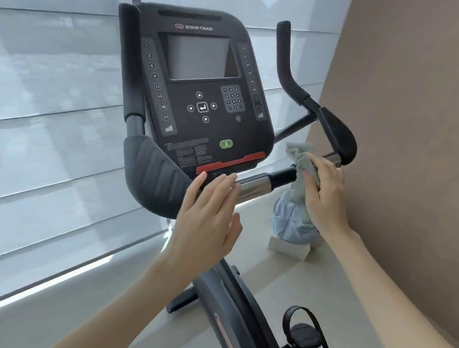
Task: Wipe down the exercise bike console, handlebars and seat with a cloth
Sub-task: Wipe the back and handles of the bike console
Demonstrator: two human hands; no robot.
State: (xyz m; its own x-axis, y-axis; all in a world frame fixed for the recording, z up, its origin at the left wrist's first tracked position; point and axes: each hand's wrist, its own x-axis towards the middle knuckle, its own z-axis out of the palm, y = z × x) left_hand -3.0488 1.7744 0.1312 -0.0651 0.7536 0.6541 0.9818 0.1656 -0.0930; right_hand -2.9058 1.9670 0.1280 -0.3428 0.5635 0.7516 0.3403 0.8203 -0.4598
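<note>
Below the console (199, 88), along the horizontal handlebar (255, 185) running under its lower edge, both hands are working. The left hand (208, 216) is reaching up with its fingers (223, 187) spread flat and released, gripping nothing; the fingertips are lying against the bar and the console's red bottom strip (230, 161). To the console's lower right, the right hand (323, 193) is clenching a bunched grey cloth (302, 163), pressing it against the dark section of the handlebar just past the chrome sleeve. Part of the cloth is sticking up above the knuckles and part is trailing down under the palm. Right of the console, the curved handlebar grip (286, 65) is rising upright, with a padded elbow rest (337, 136) just above the cloth. Down and right of the console, a pedal (304, 331) with its strap is showing near the lower edge, and a pale blue bundle on a white box (288, 248) is sitting on the floor behind the right wrist. Behind the console, window blinds (48, 102) are covering the glass.
</note>
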